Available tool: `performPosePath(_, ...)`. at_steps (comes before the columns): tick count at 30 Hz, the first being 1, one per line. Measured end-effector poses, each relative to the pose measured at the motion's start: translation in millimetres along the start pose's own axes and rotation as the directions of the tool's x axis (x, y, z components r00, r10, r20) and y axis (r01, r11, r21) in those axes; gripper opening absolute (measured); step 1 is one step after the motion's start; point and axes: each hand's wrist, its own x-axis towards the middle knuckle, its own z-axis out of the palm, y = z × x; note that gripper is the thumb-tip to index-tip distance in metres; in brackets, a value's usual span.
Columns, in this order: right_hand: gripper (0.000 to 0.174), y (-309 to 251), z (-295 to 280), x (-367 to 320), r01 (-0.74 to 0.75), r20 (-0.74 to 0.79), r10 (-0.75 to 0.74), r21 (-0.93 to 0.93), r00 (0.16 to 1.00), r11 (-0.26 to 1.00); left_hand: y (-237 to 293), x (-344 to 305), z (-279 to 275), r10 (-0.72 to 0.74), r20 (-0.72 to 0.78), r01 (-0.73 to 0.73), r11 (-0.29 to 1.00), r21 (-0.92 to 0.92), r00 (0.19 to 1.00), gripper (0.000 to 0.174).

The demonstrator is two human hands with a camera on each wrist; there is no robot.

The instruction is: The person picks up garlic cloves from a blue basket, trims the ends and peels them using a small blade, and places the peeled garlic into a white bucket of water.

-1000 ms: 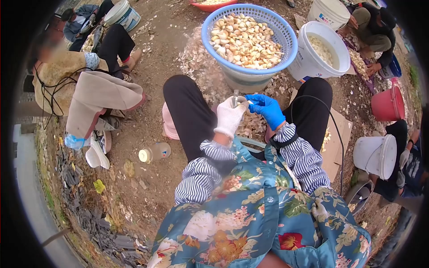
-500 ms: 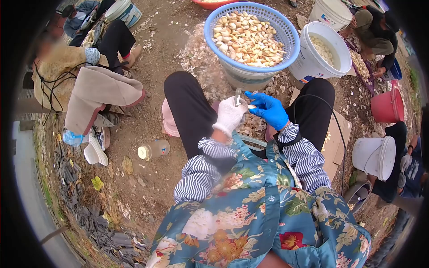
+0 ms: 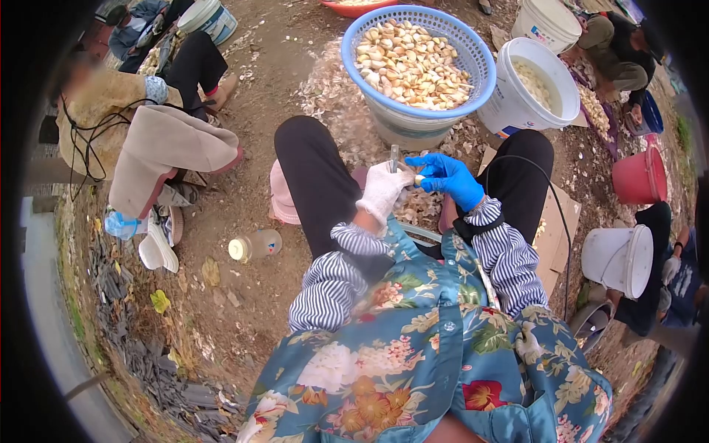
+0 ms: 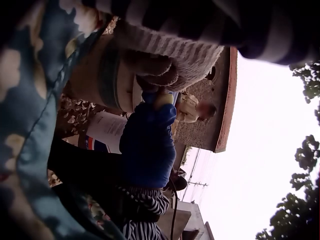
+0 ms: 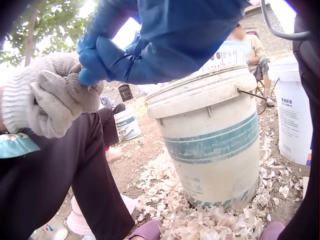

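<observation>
My left hand [image 3: 382, 190], in a white knit glove, grips a small metal blade [image 3: 395, 155] that sticks up past its fingers. Just to its right, my right hand [image 3: 452, 181] in a blue rubber glove pinches a pale garlic clove [image 3: 419, 179] between thumb and fingers. The clove [image 4: 164, 101] shows in the left wrist view between the blue fingertips, right beside the white glove. From the right wrist, the blue glove [image 5: 165, 42] meets the curled white glove [image 5: 57, 95], and the clove is hidden there.
Ahead stands a bucket [image 5: 212, 145] topped by a blue basket [image 3: 473, 96] of garlic cloves. Right of it is a white bucket [image 3: 502, 107] of cloves in water. Skins [image 5: 220, 222] litter the ground; a jar [image 3: 258, 249] lies left. Other people sit around near more buckets.
My right hand has drawn slightly away from the left and turned, so the clove shows more between its fingers. The left hand keeps its grip on the blade.
</observation>
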Motion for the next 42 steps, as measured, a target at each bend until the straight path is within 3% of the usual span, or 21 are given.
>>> performPosePath(2, 0.044, 2, 2, 0, 0.035, -0.037, -0.035, 0.004, 0.999, 0.999, 0, -1, -2, 0.0, 0.005, 0.001, 0.997, -0.082, 1.0, 0.005)
performPosePath(5, 0.04, 2, 3, 3, -0.063, -0.102, 0.061, -0.019, 0.993, 0.998, -2, 2, -3, 0.029, 0.008, -0.026, 0.966, -0.256, 1.0, 0.005)
performPosePath(7, 0.038, 11, 2, 6, -0.043, -0.226, 0.019, -0.102, 0.974, 0.994, -4, 2, -6, 0.057, 0.006, -0.052, 0.94, -0.337, 0.998, 0.006)
performPosePath(8, 0.037, 17, 1, 8, -0.035, -0.286, -0.007, -0.142, 0.958, 0.989, -5, 2, -6, 0.083, -0.021, -0.085, 0.947, -0.311, 0.996, 0.006)
performPosePath(9, 0.033, 15, 3, 9, -0.038, -0.312, 0.017, -0.06, 0.95, 0.997, -4, 0, -4, 0.111, -0.048, -0.12, 0.951, -0.286, 0.993, 0.005)
performPosePath(13, 0.03, 10, 13, 6, -0.019, -0.304, 0.014, -0.015, 0.952, 1.0, -4, -1, 1, 0.21, -0.1, -0.225, 0.958, -0.18, 0.973, 0.006)
performPosePath(16, 0.027, 14, 23, 9, 0.02, -0.283, -0.03, -0.037, 0.959, 0.999, -3, -4, 5, 0.175, -0.089, -0.189, 0.965, -0.184, 0.98, 0.006)
performPosePath(21, 0.028, 23, 27, 9, 0.12, -0.289, -0.134, -0.067, 0.948, 0.991, -3, -4, -1, 0.153, 0.105, -0.111, 0.938, -0.328, 0.983, 0.008)
performPosePath(24, 0.031, 24, 23, 10, 0.129, -0.253, -0.084, 0.167, 0.964, 0.978, -4, -1, -2, 0.175, 0.19, -0.079, 0.901, -0.427, 0.966, 0.008)
performPosePath(27, 0.034, 16, 33, 15, 0.099, -0.32, 0.178, 0.689, 0.93, 0.718, -6, 0, -4, 0.2, 0.331, 0.017, 0.835, -0.551, 0.922, 0.008)
performPosePath(28, 0.035, 21, 26, 15, 0.077, -0.235, 0.149, 0.74, 0.961, 0.669, -6, 0, -4, 0.212, 0.386, 0.064, 0.805, -0.59, 0.898, 0.008)
performPosePath(30, 0.037, 39, 3, 16, 0.014, -0.064, 0.07, 0.825, 0.995, 0.565, -8, 5, -4, 0.147, 0.286, 0.06, 0.794, -0.605, 0.947, 0.014)
performPosePath(31, 0.034, 36, -2, 15, -0.043, 0.101, -0.069, 0.817, 0.993, 0.576, -15, 13, -8, 0.069, 0.211, 0.077, 0.785, -0.615, 0.975, 0.016)
performPosePath(33, 0.038, 26, 4, 12, 0.031, -0.086, 0.058, 0.786, 0.995, 0.617, -30, 28, -17, -0.084, 0.025, 0.082, 0.812, -0.577, 0.996, 0.018)
performPosePath(34, 0.04, 19, 9, 11, 0.06, -0.175, 0.118, 0.765, 0.977, 0.641, -27, 25, -15, -0.08, -0.004, 0.061, 0.791, -0.608, 0.997, 0.018)
performPosePath(36, 0.033, 15, 11, 10, 0.088, -0.194, 0.075, 0.712, 0.978, 0.697, -23, 19, -7, -0.075, -0.062, 0.015, 0.749, -0.663, 0.995, 0.016)
performPosePath(37, 0.03, 14, 12, 10, 0.103, -0.204, 0.054, 0.683, 0.978, 0.723, -29, 22, -9, -0.07, -0.03, 0.031, 0.732, -0.68, 0.997, 0.015)
performPosePath(40, 0.031, 15, 14, 9, 0.077, -0.275, 0.02, 0.336, 0.961, 0.939, -29, 25, -15, -0.047, 0.127, 0.119, 0.75, -0.651, 0.991, 0.018)
performPosePath(42, 0.035, 18, 18, 12, 0.108, -0.349, -0.063, 0.111, 0.935, 0.988, -29, 25, -14, -0.041, 0.117, 0.107, 0.762, -0.639, 0.992, 0.019)
